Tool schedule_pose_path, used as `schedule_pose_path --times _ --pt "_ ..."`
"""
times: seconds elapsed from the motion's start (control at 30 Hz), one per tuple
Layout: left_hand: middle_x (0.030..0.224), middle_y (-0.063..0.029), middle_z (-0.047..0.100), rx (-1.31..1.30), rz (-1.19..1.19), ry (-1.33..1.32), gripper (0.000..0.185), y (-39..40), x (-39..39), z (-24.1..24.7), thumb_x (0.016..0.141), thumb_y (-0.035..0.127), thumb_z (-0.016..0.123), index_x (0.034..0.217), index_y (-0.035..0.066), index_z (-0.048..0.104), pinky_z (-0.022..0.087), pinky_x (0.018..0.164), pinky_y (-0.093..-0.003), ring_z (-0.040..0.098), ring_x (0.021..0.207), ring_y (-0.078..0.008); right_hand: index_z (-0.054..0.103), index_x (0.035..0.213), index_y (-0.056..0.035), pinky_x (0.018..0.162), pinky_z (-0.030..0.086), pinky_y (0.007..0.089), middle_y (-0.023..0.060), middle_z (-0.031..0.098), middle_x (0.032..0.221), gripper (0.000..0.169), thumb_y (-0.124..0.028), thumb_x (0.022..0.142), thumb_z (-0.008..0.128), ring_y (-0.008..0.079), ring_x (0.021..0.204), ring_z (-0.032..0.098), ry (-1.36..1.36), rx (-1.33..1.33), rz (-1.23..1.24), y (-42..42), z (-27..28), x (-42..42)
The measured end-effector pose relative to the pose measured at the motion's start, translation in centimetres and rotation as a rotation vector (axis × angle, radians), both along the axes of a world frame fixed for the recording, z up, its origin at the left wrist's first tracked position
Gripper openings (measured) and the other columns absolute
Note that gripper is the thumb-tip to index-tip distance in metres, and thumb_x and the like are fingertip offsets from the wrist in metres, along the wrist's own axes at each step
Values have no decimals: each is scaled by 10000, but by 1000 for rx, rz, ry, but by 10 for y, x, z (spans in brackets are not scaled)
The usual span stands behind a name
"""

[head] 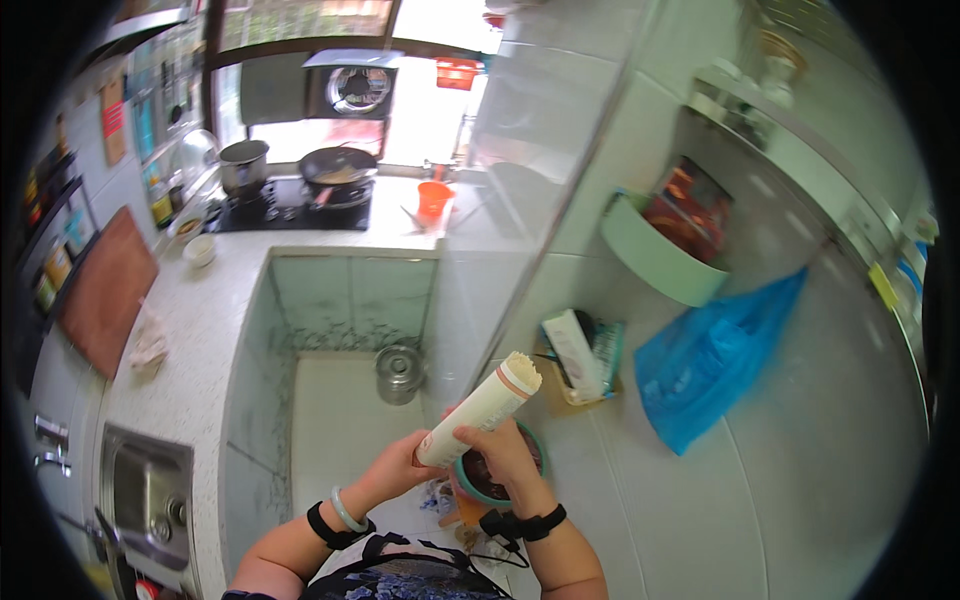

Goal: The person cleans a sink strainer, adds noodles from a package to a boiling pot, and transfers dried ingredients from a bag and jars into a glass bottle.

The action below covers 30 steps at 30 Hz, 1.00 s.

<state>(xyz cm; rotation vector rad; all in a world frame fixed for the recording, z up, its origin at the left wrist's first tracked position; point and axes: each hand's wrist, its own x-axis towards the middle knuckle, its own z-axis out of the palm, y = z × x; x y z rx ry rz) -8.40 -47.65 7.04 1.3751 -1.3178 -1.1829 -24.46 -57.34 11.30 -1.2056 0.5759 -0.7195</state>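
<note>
A paper-wrapped cylinder of dried noodles (484,411) is tilted up and to the right between my hands. Its upper end is open, and pale noodle ends show there. My left hand (401,466) grips the lower end of the roll. Higher up, my right hand (501,448) holds it from the right side, thumb along the wrapper. Below the right hand, partly hidden by it, stands a green-rimmed basin (541,450) with dark contents I cannot make out.
At the left, a speckled countertop (196,315) carries a cloth and a white bowl (199,251), beside a steel sink (154,495). A wok (337,166) and steel pot (244,169) sit on the black cooktop. A blue plastic bag (712,360) hangs right.
</note>
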Motion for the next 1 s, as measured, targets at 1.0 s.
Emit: schedule_pose_path --times 1.0 --pt "1160 -177 546 -653 -687 -32 600 -62 -100 125 746 190 719 1268 65 450 440 891 -380 521 1069 -332 459 1149 -24 559 592 341 197 618 1043 410 -122 796 643 293 896 645 -2 -492 -1135 153 178 -148"
